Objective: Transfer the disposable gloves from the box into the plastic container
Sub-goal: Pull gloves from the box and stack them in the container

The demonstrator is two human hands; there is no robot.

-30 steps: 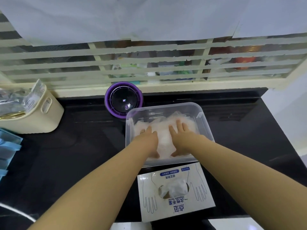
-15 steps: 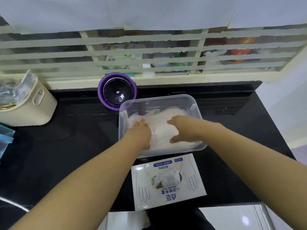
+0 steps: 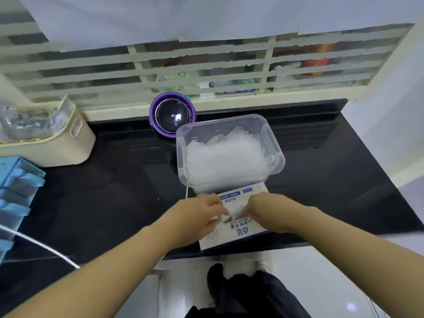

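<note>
A clear plastic container [image 3: 274,143] stands on the black counter, holding a heap of thin translucent white gloves [image 3: 226,157]. Right in front of it lies the white glove box [image 3: 243,234] with blue print. My left hand [image 3: 202,216] and my right hand [image 3: 267,211] both rest over the box's top opening, fingertips curled into it. Between the fingertips a bit of white glove material [image 3: 234,212] shows, pinched from both sides. The opening itself is mostly hidden by my hands.
A round purple device [image 3: 172,114] with a dark dome sits behind the container. At the left stand a cream bin [image 3: 57,145] with plastic wrappers and a blue organiser [image 3: 16,191]. A white cable [image 3: 46,247] crosses the counter's front left. The counter edge runs just below the box.
Both hands left the gloves in the container and came back toward me onto the glove box. The camera view dropped and shifted, so the floor and my legs show.
</note>
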